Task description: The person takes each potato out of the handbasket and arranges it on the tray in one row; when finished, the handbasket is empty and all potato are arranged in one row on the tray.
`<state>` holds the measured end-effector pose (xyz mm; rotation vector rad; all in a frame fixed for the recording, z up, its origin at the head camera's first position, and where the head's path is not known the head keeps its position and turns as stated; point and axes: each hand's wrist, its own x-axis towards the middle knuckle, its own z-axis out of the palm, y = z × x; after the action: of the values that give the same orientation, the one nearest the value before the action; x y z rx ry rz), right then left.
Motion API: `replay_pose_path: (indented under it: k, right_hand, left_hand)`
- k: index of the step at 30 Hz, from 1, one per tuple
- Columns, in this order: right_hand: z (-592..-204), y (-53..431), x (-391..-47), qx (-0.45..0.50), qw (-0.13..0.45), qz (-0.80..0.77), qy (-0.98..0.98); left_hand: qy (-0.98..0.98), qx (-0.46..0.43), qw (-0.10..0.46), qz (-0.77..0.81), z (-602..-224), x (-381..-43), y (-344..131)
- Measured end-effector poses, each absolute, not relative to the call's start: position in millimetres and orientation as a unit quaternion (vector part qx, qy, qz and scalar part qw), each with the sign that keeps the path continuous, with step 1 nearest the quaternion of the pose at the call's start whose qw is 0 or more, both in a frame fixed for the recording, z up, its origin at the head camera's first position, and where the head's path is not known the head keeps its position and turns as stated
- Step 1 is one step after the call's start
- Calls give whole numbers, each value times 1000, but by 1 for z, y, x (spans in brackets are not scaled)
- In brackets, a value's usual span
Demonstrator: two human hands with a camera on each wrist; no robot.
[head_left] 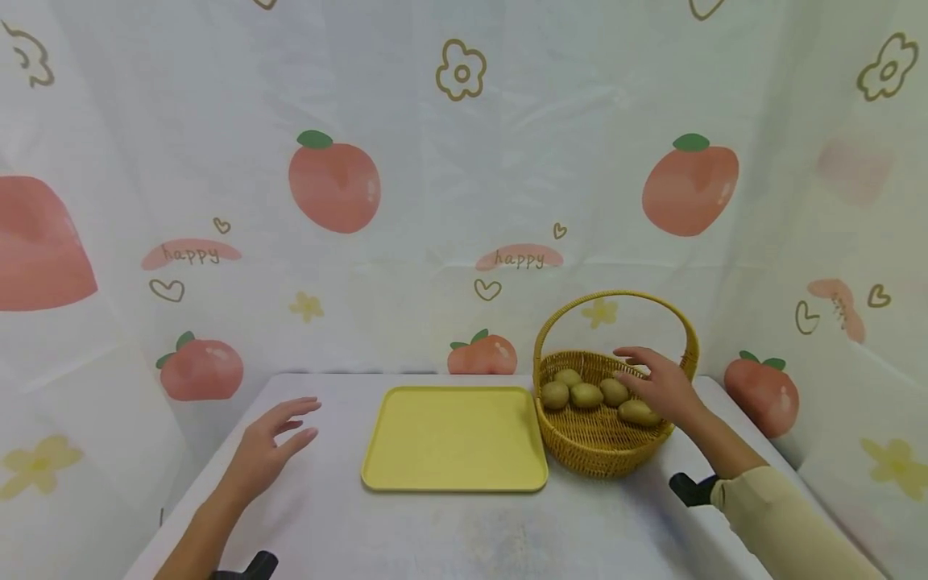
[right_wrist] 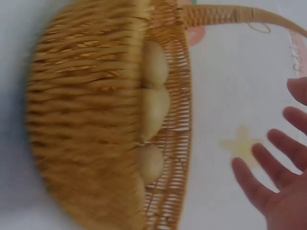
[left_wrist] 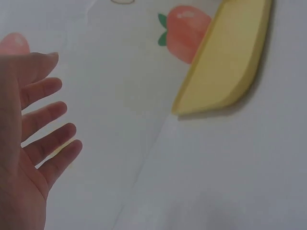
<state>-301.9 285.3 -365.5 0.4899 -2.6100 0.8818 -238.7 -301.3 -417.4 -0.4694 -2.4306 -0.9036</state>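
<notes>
A wicker basket with a tall arched handle stands at the right of the table and holds several kiwis. Over the basket's right side, inside the handle's span, my right hand hovers with spread, relaxed fingers and nothing in them. The right wrist view has the basket side-on, the kiwis partly hidden behind its rim. To the left of a flat yellow tray, my left hand is held in the air, empty, fingers loosely extended. The left wrist view shows that hand apart from the tray's corner.
A white table carries the tray and the basket, the basket close against the tray's right edge. Behind and on both sides hangs a white curtain printed with peaches, flowers and hearts. Black straps sit at the wrists.
</notes>
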Motion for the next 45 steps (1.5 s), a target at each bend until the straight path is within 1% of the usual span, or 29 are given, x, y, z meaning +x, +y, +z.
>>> replay_pose_path:
  k: [3,6,12,15,17,20,28,31,34,40,45]
  right_hand:
    - [-359,281,-316,160,113,333,-922]
    - [-356,278,-330,154,47,368,-916]
    - [-358,271,-353,151,-68,440,-883]
    - [-365,268,-361,136,-108,459,-871]
    - [-370,265,-364,123,-124,460,-871]
    - [-378,262,-368,114,-132,448,-877]
    - [-399,257,-380,155,-112,378,-906]
    - [-404,255,-381,157,-121,361,-911]
    - [-406,253,-380,155,-138,352,-912]
    - [-405,247,-379,140,-155,286,-935]
    - [-404,244,-375,128,-209,278,-929]
  left_hand:
    - [-888,-175,251,-343,-418,-243,-294]
    - [-884,-170,238,-364,-421,-247,-287]
    - [-876,-128,183,-427,-431,-250,-273]
    - [-867,-110,163,-459,-438,-250,-267]
    - [-861,-102,153,-474,-445,-250,-265]
    - [-856,-91,140,-489,-458,-252,-262]
    - [-857,-26,64,-511,-481,-261,-258]
    - [-860,-21,42,-508,-484,-261,-257]
    - [-861,-32,32,-507,-485,-261,-257]
    - [-857,-51,27,-512,-489,-260,-262]
    - [-853,-53,12,-519,-489,-258,-261]
